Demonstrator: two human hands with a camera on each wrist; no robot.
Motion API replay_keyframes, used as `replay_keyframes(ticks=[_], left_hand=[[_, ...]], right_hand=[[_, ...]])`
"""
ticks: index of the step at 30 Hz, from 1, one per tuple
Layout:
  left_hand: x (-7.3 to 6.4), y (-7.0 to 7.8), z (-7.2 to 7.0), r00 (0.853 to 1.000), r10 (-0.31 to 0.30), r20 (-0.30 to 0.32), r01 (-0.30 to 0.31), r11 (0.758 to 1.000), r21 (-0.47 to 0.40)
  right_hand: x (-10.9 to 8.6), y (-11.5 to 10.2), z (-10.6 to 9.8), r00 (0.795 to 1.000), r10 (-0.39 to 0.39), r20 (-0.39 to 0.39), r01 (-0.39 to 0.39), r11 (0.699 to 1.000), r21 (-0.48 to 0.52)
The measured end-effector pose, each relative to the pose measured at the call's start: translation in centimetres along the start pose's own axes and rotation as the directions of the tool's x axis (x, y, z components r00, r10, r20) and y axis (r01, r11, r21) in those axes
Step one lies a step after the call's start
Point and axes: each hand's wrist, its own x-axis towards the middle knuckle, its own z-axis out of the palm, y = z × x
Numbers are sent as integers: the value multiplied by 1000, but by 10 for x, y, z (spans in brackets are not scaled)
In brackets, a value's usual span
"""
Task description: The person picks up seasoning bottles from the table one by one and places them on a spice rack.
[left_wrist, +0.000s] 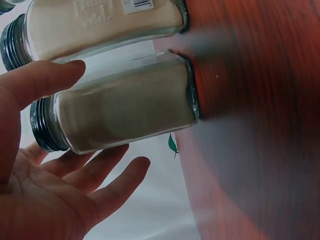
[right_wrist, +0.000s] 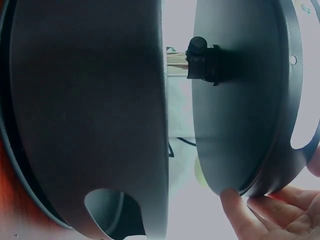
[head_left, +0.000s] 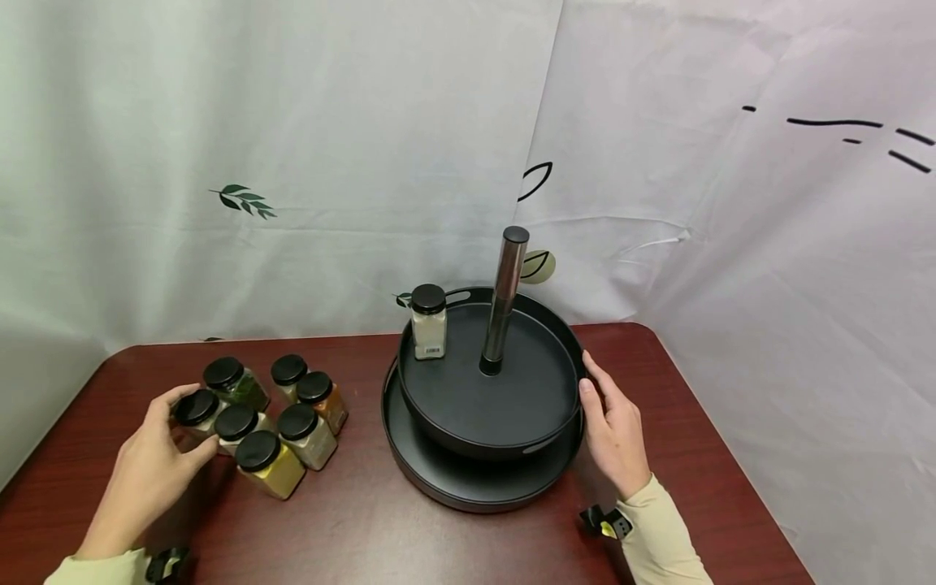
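White cloth [head_left: 329, 122] hangs behind the red table [head_left: 329, 532]. Left of the rack [head_left: 457, 398], the left hand [head_left: 149, 467] has a jar [left_wrist: 130, 107] between parted thumb and fingers, whether gripped I cannot tell; right of it, the right hand [head_left: 617, 435] touches its upper rim, fingers extended.

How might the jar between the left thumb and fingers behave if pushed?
The jar would probably resist rolling, given its flat sides. Taller than it is wide, it could tip if pushed high. Its smooth, clear walls might feel slippery.
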Motion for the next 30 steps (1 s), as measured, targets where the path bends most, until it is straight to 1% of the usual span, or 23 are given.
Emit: replay_keyframes(ticks=[3, 6, 11, 20, 24, 30], left_hand=[[0, 0, 1, 1000, 2, -24, -2, 1000, 3], [0, 0, 1, 1000, 0, -31, 0, 1000, 1], [-1, 0, 1, 1000, -13, -17, 13, 1000, -11], [0, 1, 0, 999, -43, 2, 43, 999, -11], [-1, 1, -1, 999, -45, 1, 45, 999, -16], [-4, 2, -2, 997, -75, -12, 75, 997, -11]], right_hand=[[0, -1, 0, 1000, -1, 1, 1, 1000, 6], [-1, -1, 1, 1000, 0, 4, 0, 1000, 7], [-1, -1, 1, 1000, 1, 9, -1, 1000, -1], [-2, 1, -1, 999, 34, 10, -33, 999, -22], [-2, 2, 0, 999, 35, 9, -35, 999, -19], [-1, 2, 0, 999, 32, 10, -32, 999, -12]])
